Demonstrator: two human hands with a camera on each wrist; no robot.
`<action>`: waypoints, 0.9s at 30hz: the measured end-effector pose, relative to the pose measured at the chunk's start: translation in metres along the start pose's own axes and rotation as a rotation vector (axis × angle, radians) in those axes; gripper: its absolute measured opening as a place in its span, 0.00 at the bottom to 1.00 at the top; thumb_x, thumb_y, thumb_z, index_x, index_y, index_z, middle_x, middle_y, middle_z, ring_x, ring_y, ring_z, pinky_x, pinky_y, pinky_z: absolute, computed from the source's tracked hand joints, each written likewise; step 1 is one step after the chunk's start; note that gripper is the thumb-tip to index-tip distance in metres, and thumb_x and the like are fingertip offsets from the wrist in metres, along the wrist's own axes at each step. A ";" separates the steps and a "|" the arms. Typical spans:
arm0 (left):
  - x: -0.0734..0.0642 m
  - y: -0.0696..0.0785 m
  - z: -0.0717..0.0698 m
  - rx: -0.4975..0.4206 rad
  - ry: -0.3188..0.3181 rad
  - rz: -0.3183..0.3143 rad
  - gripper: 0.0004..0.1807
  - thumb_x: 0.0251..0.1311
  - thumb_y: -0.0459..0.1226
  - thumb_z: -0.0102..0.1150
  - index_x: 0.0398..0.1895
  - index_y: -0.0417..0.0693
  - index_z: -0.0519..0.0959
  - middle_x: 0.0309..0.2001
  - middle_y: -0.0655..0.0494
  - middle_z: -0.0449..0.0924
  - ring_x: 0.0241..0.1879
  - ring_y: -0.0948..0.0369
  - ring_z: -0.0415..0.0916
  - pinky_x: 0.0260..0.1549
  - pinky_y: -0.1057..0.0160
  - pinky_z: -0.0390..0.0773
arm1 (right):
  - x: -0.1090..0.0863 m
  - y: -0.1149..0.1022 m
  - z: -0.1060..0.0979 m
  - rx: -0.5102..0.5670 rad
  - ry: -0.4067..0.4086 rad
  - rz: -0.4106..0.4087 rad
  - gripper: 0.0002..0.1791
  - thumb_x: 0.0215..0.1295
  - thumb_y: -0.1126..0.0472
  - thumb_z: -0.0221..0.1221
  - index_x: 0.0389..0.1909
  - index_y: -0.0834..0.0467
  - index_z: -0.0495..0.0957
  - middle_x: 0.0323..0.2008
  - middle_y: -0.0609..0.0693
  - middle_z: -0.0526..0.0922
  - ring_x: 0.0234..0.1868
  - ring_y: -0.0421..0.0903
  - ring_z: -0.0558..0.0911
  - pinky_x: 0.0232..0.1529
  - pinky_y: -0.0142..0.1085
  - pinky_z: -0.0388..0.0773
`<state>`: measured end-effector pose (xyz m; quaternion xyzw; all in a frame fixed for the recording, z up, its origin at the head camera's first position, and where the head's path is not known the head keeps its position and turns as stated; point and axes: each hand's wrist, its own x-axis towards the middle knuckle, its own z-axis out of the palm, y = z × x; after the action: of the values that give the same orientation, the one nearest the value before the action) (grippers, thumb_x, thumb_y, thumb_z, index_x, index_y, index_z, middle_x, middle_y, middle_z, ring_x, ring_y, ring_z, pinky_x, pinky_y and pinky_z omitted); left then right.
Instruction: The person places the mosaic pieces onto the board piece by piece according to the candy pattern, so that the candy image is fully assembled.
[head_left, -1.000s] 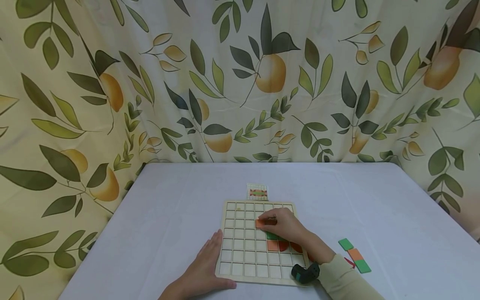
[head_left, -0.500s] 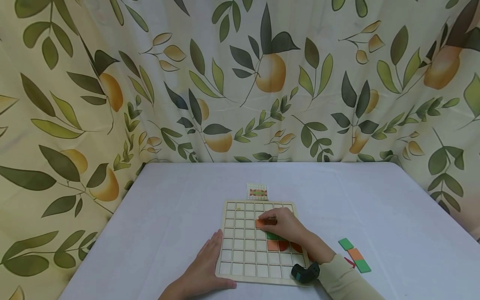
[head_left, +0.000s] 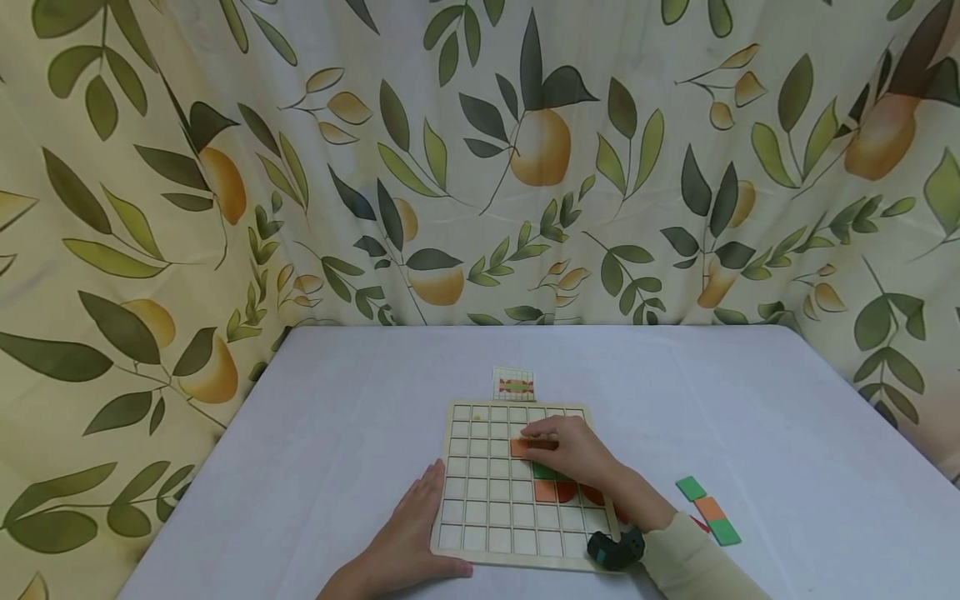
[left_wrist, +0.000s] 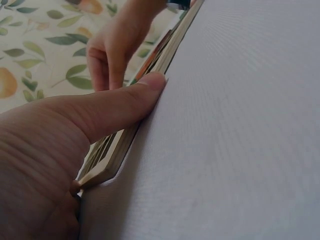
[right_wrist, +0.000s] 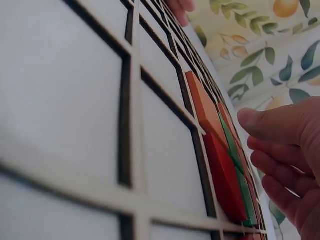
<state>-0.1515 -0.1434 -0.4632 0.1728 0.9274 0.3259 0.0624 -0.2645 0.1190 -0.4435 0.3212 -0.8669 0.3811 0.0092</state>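
Note:
A wooden grid board (head_left: 501,560) lies on the table with coloured tiles in some of its cells. My left hand (head_left: 405,529) rests at its left side, fingers straight along the edge; in the left wrist view the thumb (left_wrist: 125,102) lies along the near edge. Over the upper right cells is my right hand (head_left: 572,450), its fingertips beside an orange tile (head_left: 518,448). The right wrist view shows thumb and loosely bent fingers apart, with nothing visible between them. Below the hand sit a green tile (head_left: 543,472), another orange tile (head_left: 545,491) and a red piece (head_left: 566,492), partly covered.
A small pattern card (head_left: 515,385) lies just behind the board. To the right on the white table (head_left: 300,417) are loose tiles: a green one (head_left: 691,488), an orange one (head_left: 711,507), another green one (head_left: 724,532), and a red piece (head_left: 701,524) partly behind the sleeve.
My right fingertips have shifted slightly to the right, off the orange tile, which stays in its place. The left hand has not moved.

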 end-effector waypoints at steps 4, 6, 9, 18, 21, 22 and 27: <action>0.000 0.001 0.000 0.004 0.001 0.000 0.70 0.32 0.67 0.65 0.71 0.37 0.40 0.72 0.45 0.39 0.70 0.53 0.37 0.64 0.48 0.43 | -0.008 0.001 -0.005 -0.034 0.023 -0.001 0.15 0.55 0.59 0.65 0.42 0.61 0.82 0.40 0.49 0.83 0.43 0.47 0.80 0.41 0.36 0.78; 0.000 0.001 0.000 0.000 0.003 0.000 0.70 0.32 0.66 0.66 0.71 0.37 0.40 0.72 0.46 0.39 0.70 0.53 0.37 0.64 0.48 0.43 | -0.012 0.001 -0.009 -0.043 0.030 -0.002 0.15 0.55 0.57 0.65 0.42 0.61 0.82 0.39 0.48 0.83 0.42 0.46 0.80 0.39 0.35 0.78; 0.000 0.001 0.000 -0.003 0.004 0.000 0.70 0.32 0.66 0.65 0.71 0.37 0.40 0.72 0.45 0.39 0.70 0.53 0.37 0.64 0.48 0.43 | -0.021 0.001 -0.014 -0.039 0.031 0.014 0.14 0.55 0.57 0.65 0.41 0.58 0.83 0.38 0.47 0.83 0.38 0.45 0.79 0.34 0.34 0.78; -0.001 0.001 0.000 -0.014 0.011 0.017 0.70 0.34 0.66 0.66 0.71 0.36 0.39 0.71 0.43 0.39 0.69 0.50 0.38 0.63 0.45 0.44 | -0.048 0.004 -0.029 -0.074 0.044 0.163 0.17 0.54 0.53 0.65 0.44 0.55 0.82 0.40 0.43 0.82 0.44 0.44 0.78 0.46 0.45 0.76; -0.001 0.003 0.000 -0.018 0.006 0.006 0.70 0.33 0.66 0.66 0.71 0.37 0.40 0.72 0.44 0.39 0.70 0.51 0.37 0.63 0.45 0.43 | -0.057 0.006 -0.033 -0.067 0.066 0.199 0.16 0.53 0.53 0.66 0.43 0.54 0.83 0.40 0.42 0.82 0.46 0.44 0.78 0.47 0.46 0.75; -0.001 0.003 0.000 -0.019 0.005 0.003 0.70 0.33 0.66 0.66 0.71 0.37 0.40 0.72 0.44 0.39 0.70 0.51 0.37 0.63 0.45 0.43 | -0.060 0.007 -0.035 -0.068 0.073 0.200 0.16 0.53 0.54 0.66 0.43 0.54 0.83 0.40 0.42 0.82 0.46 0.45 0.78 0.47 0.47 0.75; -0.001 0.003 -0.001 -0.021 0.009 0.005 0.70 0.32 0.65 0.67 0.71 0.36 0.40 0.71 0.43 0.40 0.70 0.50 0.38 0.63 0.44 0.43 | -0.070 0.011 -0.039 -0.117 0.112 0.212 0.16 0.52 0.53 0.67 0.42 0.52 0.83 0.40 0.42 0.82 0.46 0.46 0.78 0.46 0.47 0.75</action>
<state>-0.1495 -0.1418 -0.4607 0.1728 0.9237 0.3367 0.0593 -0.2244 0.1890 -0.4407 0.2050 -0.9148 0.3460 0.0360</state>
